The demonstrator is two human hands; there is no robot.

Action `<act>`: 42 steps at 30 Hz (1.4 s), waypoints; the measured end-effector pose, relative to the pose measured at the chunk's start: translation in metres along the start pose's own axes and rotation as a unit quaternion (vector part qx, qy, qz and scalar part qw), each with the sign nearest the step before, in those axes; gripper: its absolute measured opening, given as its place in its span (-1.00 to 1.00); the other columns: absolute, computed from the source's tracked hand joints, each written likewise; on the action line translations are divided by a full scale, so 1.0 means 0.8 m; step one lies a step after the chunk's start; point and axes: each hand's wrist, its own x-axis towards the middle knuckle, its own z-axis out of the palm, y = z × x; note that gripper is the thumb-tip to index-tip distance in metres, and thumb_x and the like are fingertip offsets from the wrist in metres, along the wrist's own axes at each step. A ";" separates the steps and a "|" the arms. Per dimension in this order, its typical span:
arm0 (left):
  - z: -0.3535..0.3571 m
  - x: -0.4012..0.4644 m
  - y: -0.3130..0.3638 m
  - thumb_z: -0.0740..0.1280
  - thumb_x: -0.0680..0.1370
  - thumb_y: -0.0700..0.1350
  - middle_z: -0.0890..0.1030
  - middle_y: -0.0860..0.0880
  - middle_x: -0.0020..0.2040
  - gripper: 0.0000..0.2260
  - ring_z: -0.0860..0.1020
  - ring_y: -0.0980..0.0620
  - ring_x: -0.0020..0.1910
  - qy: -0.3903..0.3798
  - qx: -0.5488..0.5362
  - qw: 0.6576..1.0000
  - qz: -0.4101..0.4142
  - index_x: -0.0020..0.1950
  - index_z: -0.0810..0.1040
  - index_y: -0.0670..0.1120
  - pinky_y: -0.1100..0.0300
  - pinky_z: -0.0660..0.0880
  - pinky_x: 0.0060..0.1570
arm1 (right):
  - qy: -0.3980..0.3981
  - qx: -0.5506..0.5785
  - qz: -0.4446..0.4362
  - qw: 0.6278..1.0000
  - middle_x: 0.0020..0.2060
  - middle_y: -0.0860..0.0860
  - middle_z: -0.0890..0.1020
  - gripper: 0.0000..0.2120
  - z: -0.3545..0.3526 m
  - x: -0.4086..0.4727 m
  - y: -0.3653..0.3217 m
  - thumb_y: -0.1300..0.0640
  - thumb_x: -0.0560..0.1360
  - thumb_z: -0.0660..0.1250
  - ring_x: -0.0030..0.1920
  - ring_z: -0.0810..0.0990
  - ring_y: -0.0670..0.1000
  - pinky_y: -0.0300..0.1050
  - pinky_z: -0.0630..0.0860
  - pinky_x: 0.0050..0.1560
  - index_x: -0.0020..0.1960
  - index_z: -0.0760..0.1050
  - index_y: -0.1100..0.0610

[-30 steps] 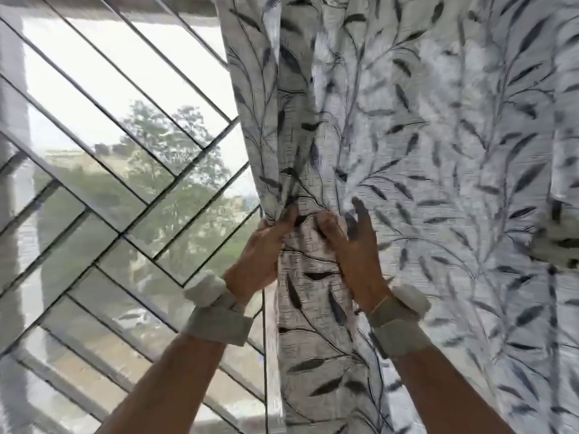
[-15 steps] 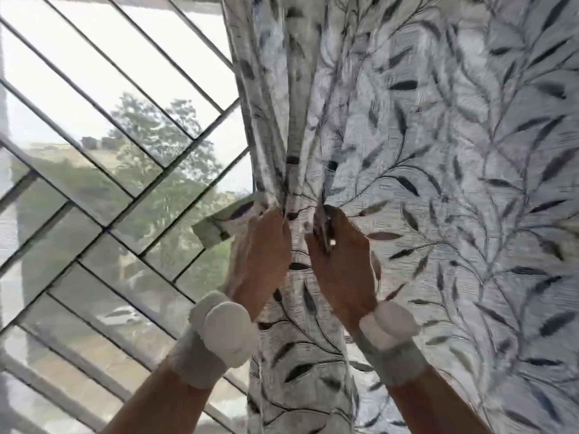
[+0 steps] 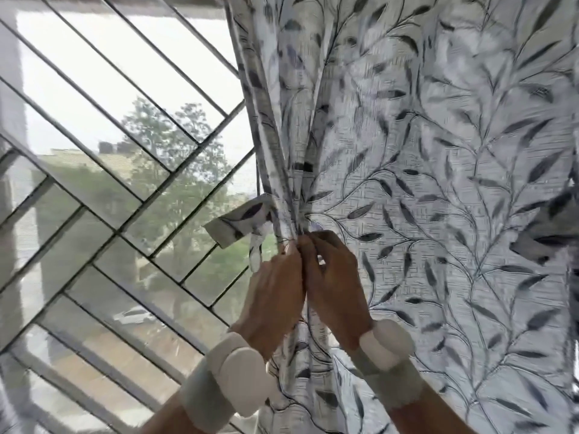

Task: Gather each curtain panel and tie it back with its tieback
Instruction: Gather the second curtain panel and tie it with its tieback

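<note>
A white curtain panel (image 3: 423,189) printed with dark leaves hangs over the right half of the view, its left edge pinched into folds. A tieback (image 3: 241,219) of the same fabric sticks out to the left of the bunched edge, with a thin white tie end (image 3: 256,252) dangling below it. My left hand (image 3: 275,296) and my right hand (image 3: 335,286) meet at the pinch point, fingertips closed on the gathered folds and the tieback there. Both wrists carry white bands.
A window with a diagonal metal grille (image 3: 125,170) fills the left side, directly behind the curtain edge. Trees and a building show outside through the glass.
My hands have drawn together at the gathered edge, fingers now pinching tightly. The tieback end has swung out to the left of the folds, and the curtain is bunched narrower.
</note>
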 end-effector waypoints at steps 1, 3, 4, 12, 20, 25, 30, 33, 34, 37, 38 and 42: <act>-0.001 -0.004 0.000 0.18 0.51 -0.25 0.61 -0.13 -0.32 -0.90 0.60 -0.19 -0.28 -0.012 -0.022 1.000 0.005 -0.16 0.43 -0.08 0.18 0.29 -0.40 | -0.014 0.015 0.018 1.000 -0.03 -0.09 0.55 -0.60 -0.001 -0.001 0.001 -0.13 0.59 0.12 -0.01 0.56 -0.11 -0.12 0.54 0.01 0.11 0.60 0.10; 0.001 -0.012 -0.005 0.18 0.50 -0.27 0.57 -0.14 -0.38 -0.87 0.55 -0.20 -0.36 -0.040 -0.061 0.997 0.008 -0.19 0.46 -0.11 0.17 0.27 -0.44 | -0.031 0.030 0.035 0.998 -0.05 -0.10 0.54 -0.59 -0.001 0.001 0.003 -0.23 0.52 0.20 -0.02 0.58 -0.11 0.02 0.61 -0.06 0.08 0.62 0.04; 0.003 -0.017 -0.008 0.18 0.50 -0.28 0.59 -0.17 -0.34 -0.87 0.56 -0.22 -0.35 -0.068 -0.064 0.995 0.017 -0.18 0.49 -0.15 0.12 0.30 -0.44 | -0.035 0.026 0.029 0.999 -0.06 -0.08 0.54 -0.63 -0.002 0.002 0.003 -0.22 0.48 0.28 -0.04 0.58 -0.12 0.02 0.62 -0.10 0.05 0.63 0.02; -0.043 -0.018 -0.037 0.33 0.49 0.13 0.59 0.26 0.05 -0.65 0.54 0.39 0.01 -0.053 -0.216 0.974 -0.037 0.27 0.45 0.24 0.29 0.52 0.11 | -0.007 -0.091 -0.069 0.993 -0.12 0.02 0.51 -0.60 0.001 -0.007 0.017 0.39 0.45 0.30 -0.24 0.48 -0.15 -0.46 0.41 -0.10 0.25 0.54 0.17; 0.005 0.077 0.001 0.24 0.53 0.12 0.53 -0.05 -0.37 -0.67 0.54 -0.11 -0.27 0.069 -0.221 0.950 -0.210 -0.19 0.54 -0.14 0.07 0.49 -0.23 | -0.042 -0.057 -0.076 0.995 0.07 0.11 0.55 -0.70 0.030 -0.023 0.029 0.38 0.47 0.19 -0.03 0.59 0.11 0.00 0.54 -0.06 0.14 0.55 0.22; 0.017 0.063 -0.006 0.24 0.58 0.05 0.53 -0.07 -0.38 -0.68 0.49 -0.02 -0.40 0.099 -0.330 0.914 -0.212 -0.29 0.51 -0.09 0.12 0.40 -0.32 | 0.154 0.027 -0.011 0.988 0.31 0.08 0.43 -0.56 -0.017 -0.009 0.042 -0.01 0.48 0.38 0.36 0.37 0.03 0.03 0.38 0.33 0.32 0.49 0.09; 0.017 0.054 -0.004 0.30 0.55 0.07 0.50 -0.06 -0.38 -0.73 0.45 0.03 -0.41 0.085 -0.406 0.885 -0.212 -0.26 0.55 -0.06 0.17 0.39 -0.36 | 0.058 0.189 0.194 0.961 0.31 -0.12 0.33 -0.05 -0.033 0.041 0.056 -0.13 0.33 0.52 0.37 0.30 -0.09 0.09 0.28 0.42 0.53 0.06 0.00; 0.011 0.051 0.005 0.29 0.55 0.08 0.53 -0.07 -0.30 -0.76 0.46 0.01 -0.36 0.085 -0.377 0.899 -0.206 -0.16 0.56 -0.07 0.07 0.39 -0.30 | 0.034 0.267 0.211 0.940 0.12 0.10 0.60 -0.09 -0.022 0.055 0.057 -0.10 0.27 0.57 0.16 0.57 0.01 -0.02 0.52 0.20 0.49 0.20 -0.01; 0.009 0.051 0.007 0.29 0.55 0.08 0.52 -0.10 -0.29 -0.76 0.47 0.00 -0.34 0.094 -0.356 0.904 -0.214 -0.21 0.54 -0.04 0.02 0.41 -0.30 | 0.040 0.278 0.217 0.935 0.06 0.16 0.63 -0.14 -0.021 0.057 0.056 -0.05 0.28 0.58 0.10 0.61 0.03 -0.06 0.55 0.15 0.46 0.27 0.05; 0.005 0.048 0.011 0.28 0.56 0.05 0.57 0.00 -0.32 -0.74 0.52 0.04 -0.35 0.103 -0.327 0.913 -0.220 -0.32 0.48 0.06 0.13 0.48 -0.29 | 0.106 0.301 0.228 0.920 -0.07 0.12 0.65 -0.56 -0.021 0.057 0.053 0.20 0.34 0.56 -0.12 0.60 -0.12 -0.28 0.55 -0.03 0.17 0.51 0.09; 0.002 0.047 0.013 0.27 0.58 0.02 0.53 0.08 -0.42 -0.71 0.47 0.11 -0.45 0.101 -0.340 0.909 -0.220 -0.35 0.45 0.05 0.22 0.42 -0.40 | 0.140 0.289 0.214 0.923 -0.14 0.05 0.65 -0.66 -0.023 0.056 0.052 0.24 0.35 0.54 -0.18 0.59 -0.17 -0.33 0.54 -0.11 0.08 0.55 0.08; -0.002 0.045 0.017 0.24 0.60 -0.02 0.45 0.05 -0.50 -0.67 0.40 0.10 -0.53 0.110 -0.295 0.925 -0.210 -0.37 0.44 -0.02 0.21 0.31 -0.53 | 0.256 0.146 0.084 0.952 -0.17 0.09 0.63 -0.89 -0.030 0.039 0.043 0.18 0.44 0.44 -0.20 0.58 -0.02 -0.13 0.54 -0.16 -0.05 0.57 0.13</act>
